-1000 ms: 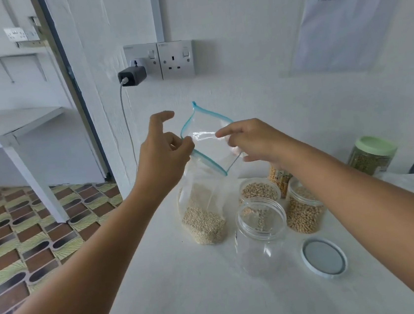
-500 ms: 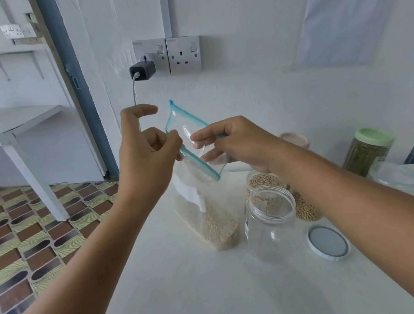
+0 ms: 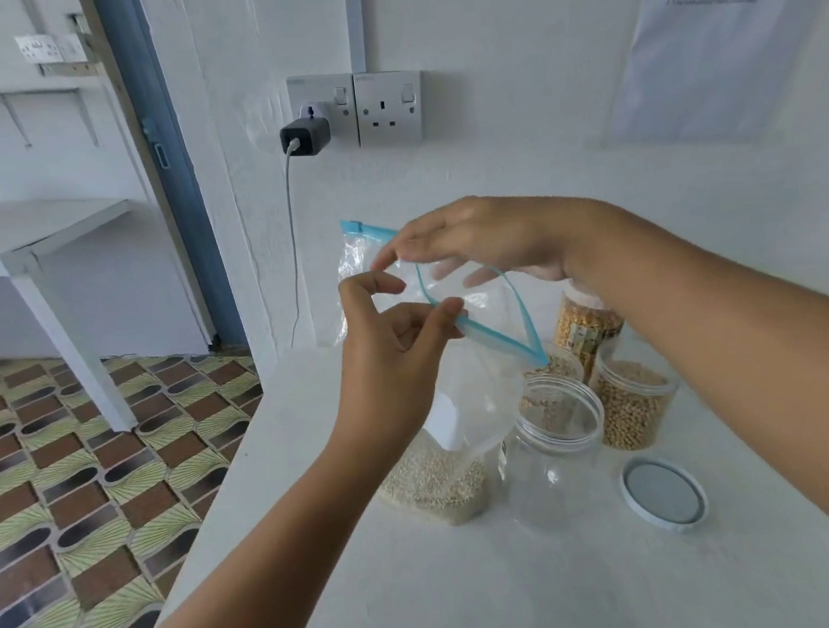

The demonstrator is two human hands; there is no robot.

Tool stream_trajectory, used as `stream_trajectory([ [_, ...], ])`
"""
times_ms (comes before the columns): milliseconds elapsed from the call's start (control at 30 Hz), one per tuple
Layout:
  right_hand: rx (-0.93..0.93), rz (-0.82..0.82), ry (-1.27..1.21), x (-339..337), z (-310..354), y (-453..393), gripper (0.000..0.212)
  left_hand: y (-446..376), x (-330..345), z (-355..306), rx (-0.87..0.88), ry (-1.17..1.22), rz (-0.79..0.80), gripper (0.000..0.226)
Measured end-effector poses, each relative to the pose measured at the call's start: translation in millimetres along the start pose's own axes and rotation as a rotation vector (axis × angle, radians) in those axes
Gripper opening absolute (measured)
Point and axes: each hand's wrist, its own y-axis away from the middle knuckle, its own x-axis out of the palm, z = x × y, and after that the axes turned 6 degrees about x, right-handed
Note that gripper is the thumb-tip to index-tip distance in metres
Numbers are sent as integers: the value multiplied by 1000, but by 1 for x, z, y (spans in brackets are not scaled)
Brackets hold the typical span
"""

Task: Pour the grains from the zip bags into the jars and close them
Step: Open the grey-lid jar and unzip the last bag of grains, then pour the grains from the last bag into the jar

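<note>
Your left hand (image 3: 394, 336) pinches the near lip of the bag (image 3: 444, 413), which stands on the counter beside the empty jar (image 3: 553, 458); your right hand (image 3: 477, 249), fingers nearly straight, holds the far lip. The bag is open but nothing is poured, and the lid (image 3: 662, 492) lies off.

Even, diffuse daylight, bright overall; direction of source cannot be told. White wall (image 3: 513, 158) and white table (image 3: 434, 595) read slightly blue-grey — low contrast, no blown highlights. Shadows faint and soft-edged: a pale one below the empty jar (image 3: 555, 458), another under the forearms at lower centre. Small specular glints on the zip bag (image 3: 485, 409) plastic and the jar rim. Wide-angle distortion marked: door frame (image 3: 162, 161) at upper left leans and bows, forearms swell toward the lower corners. Printed sheet (image 3: 730, 19) at upper right too soft to read. Fingers show slight motion blur; overall compression softness.
</note>
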Motion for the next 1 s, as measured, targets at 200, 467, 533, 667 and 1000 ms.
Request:
stream_trajectory([
  [200, 25, -176, 248, 16, -18, -17, 16, 15, -13, 24, -23, -77, -43, 37],
  [467, -44, -318, 137, 19, -38, -21, 26, 31, -61, 102, -787, -64, -67, 5],
  [533, -87, -339, 85, 20, -38, -23, 24, 34, -60, 105, -879, 72, -45, 12],
  [667, -126, -367, 8, 24, -37, -27, 37, 32, -63, 117, -974, 242, -224, 17],
  [1000, -165, -410, -102, 28, -32, -35, 44, 13, -62, 153, -1060, 334, -283, 23],
])
